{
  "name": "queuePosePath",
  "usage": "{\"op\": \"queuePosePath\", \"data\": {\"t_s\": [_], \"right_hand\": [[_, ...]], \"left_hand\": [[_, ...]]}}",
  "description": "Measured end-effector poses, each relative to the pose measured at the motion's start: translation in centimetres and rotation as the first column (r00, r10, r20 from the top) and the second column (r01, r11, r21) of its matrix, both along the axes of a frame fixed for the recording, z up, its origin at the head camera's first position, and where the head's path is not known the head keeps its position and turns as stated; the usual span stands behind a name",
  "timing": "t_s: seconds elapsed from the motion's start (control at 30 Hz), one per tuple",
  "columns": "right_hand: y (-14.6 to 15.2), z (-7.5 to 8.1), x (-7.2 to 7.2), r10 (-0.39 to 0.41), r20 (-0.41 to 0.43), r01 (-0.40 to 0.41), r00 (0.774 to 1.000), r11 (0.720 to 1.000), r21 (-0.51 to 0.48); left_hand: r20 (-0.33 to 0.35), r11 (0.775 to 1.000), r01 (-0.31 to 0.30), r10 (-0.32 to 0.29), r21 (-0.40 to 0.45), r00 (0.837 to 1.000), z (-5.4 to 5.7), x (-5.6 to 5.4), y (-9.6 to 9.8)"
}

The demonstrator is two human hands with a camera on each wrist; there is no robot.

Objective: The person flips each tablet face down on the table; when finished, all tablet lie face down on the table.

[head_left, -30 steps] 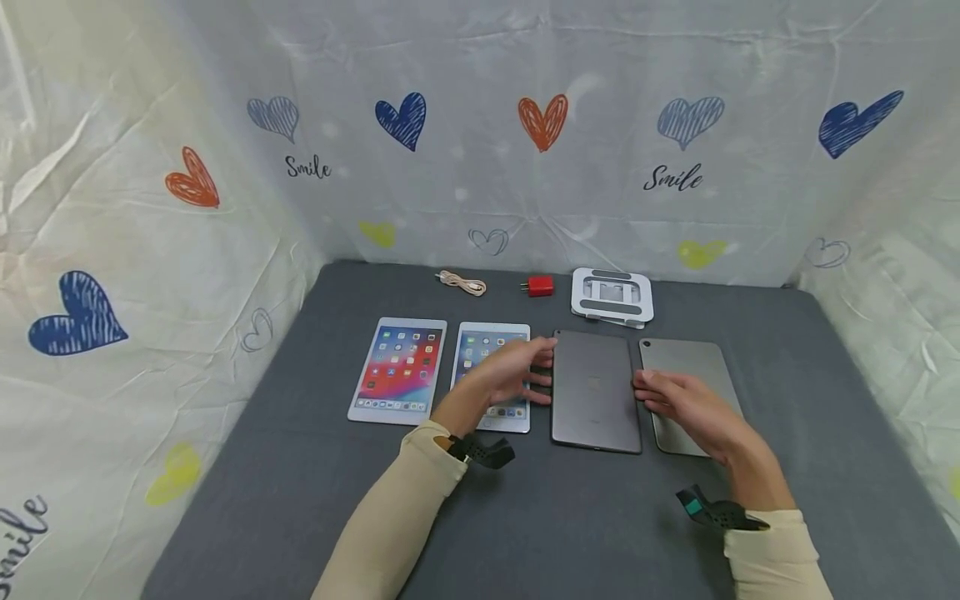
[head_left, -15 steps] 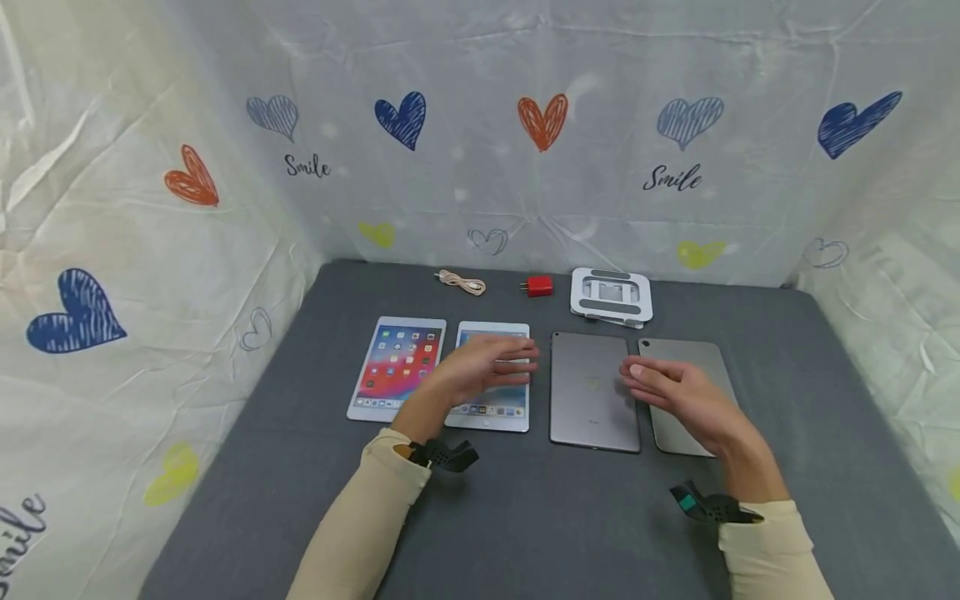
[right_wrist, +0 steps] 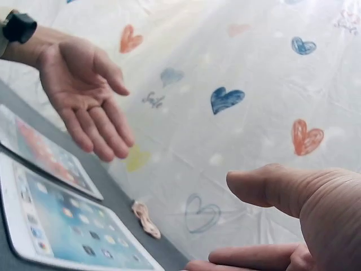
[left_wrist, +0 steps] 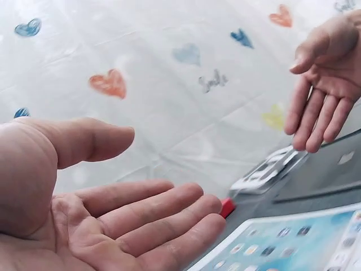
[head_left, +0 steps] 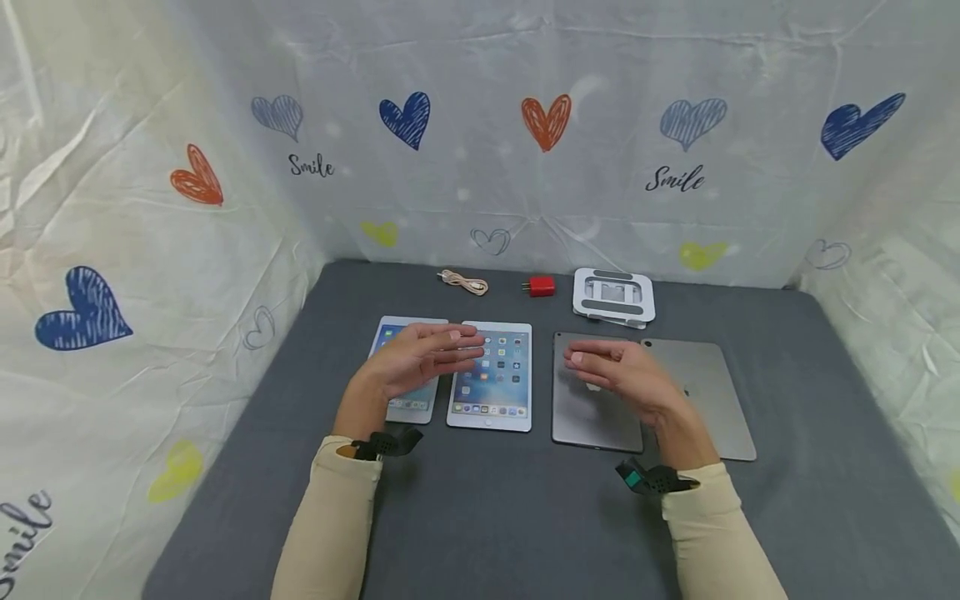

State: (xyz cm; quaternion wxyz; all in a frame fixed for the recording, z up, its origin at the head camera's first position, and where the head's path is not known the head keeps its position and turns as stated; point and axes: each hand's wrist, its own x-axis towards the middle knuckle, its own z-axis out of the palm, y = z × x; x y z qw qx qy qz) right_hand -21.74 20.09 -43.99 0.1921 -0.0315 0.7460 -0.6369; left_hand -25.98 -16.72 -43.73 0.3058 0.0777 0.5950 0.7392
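Observation:
My left hand (head_left: pixel 412 358) is held over the leftmost white tablet (head_left: pixel 408 408), fingers extended and palm turned inward, holding nothing. Part of that tablet's lit screen is hidden behind it. Beside it lies a second white tablet (head_left: pixel 491 375), face up with a blue home screen; the left fingertips overlap its left edge in the head view. My right hand (head_left: pixel 626 375), also holding nothing, hovers over a dark grey tablet (head_left: pixel 592 425) lying face down. Its fingers are straight and close together. Another grey tablet (head_left: pixel 712 400), back side up, lies to the right, partly covered by the right wrist.
Along the back of the grey-covered table (head_left: pixel 510 517) sit a bundled pale cable (head_left: pixel 463 282), a red plug adapter (head_left: pixel 539 287) and a folded white stand (head_left: pixel 613 297). A white cloth (head_left: pixel 480 192) printed with hearts hangs behind and at both sides.
Both hands have moved left, away from the sides of the dark grey tablet. The left hand has crossed the second white tablet to the leftmost one. The tablets have stayed put.

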Motion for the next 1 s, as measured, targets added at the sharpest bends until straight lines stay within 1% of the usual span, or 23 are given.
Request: {"op": "queuePosePath", "data": {"t_s": [0.07,0.13,0.23,0.3,0.4,0.47,0.53,0.63,0.77,0.93,1.0], "right_hand": [[-0.9,-0.2,-0.5,-0.002,0.017,0.003,1.0,1.0,-0.026],[-1.7,-0.4,-0.8,-0.005,0.036,0.008,0.999,0.998,-0.065],[-2.7,-1.0,-1.2,-0.011,0.061,0.017,0.998,0.994,-0.104],[-3.3,-1.5,-1.2,-0.01,0.068,0.016,0.998,0.996,-0.089],[-4.1,-2.2,-1.3,-0.006,0.099,0.011,0.995,0.999,-0.046],[-4.5,-2.5,-1.3,-0.003,0.119,0.006,0.993,1.0,-0.03],[-4.7,-2.6,-1.3,-0.011,0.14,0.015,0.99,1.0,-0.024],[-4.8,-2.6,-1.3,-0.014,0.147,0.018,0.989,1.0,-0.021],[-5.0,-2.5,-1.3,0.006,0.15,-0.003,0.989,1.0,-0.023],[-5.1,-2.4,-1.2,0.017,0.155,-0.012,0.988,0.999,-0.032],[-5.1,-2.4,-1.2,0.017,0.154,-0.012,0.988,0.999,-0.03]], "left_hand": [[0.023,1.0,-0.015,0.015,0.004,1.0,-0.2,-0.2,-0.6],[0.04,0.999,-0.032,0.033,-0.017,0.999,-0.4,-0.4,-1.1],[0.061,0.995,-0.061,0.066,-0.083,0.996,-0.6,-0.5,-1.7],[0.063,0.986,-0.078,0.088,-0.149,0.994,-0.7,-0.6,-1.9],[0.069,0.965,-0.113,0.133,-0.238,0.989,-0.8,-0.8,-2.3],[0.077,0.952,-0.13,0.157,-0.276,0.985,-1.0,-0.8,-2.3],[0.077,0.941,-0.136,0.167,-0.31,0.983,-1.2,-0.9,-2.3],[0.072,0.934,-0.108,0.14,-0.341,0.988,-1.5,-1.0,-2.1],[0.053,0.925,-0.076,0.103,-0.373,0.993,-1.8,-0.9,-1.8],[0.025,0.914,-0.062,0.078,-0.4,0.997,-1.8,-0.8,-1.7],[0.016,0.913,-0.059,0.071,-0.403,0.997,-1.8,-0.8,-1.7]]}}
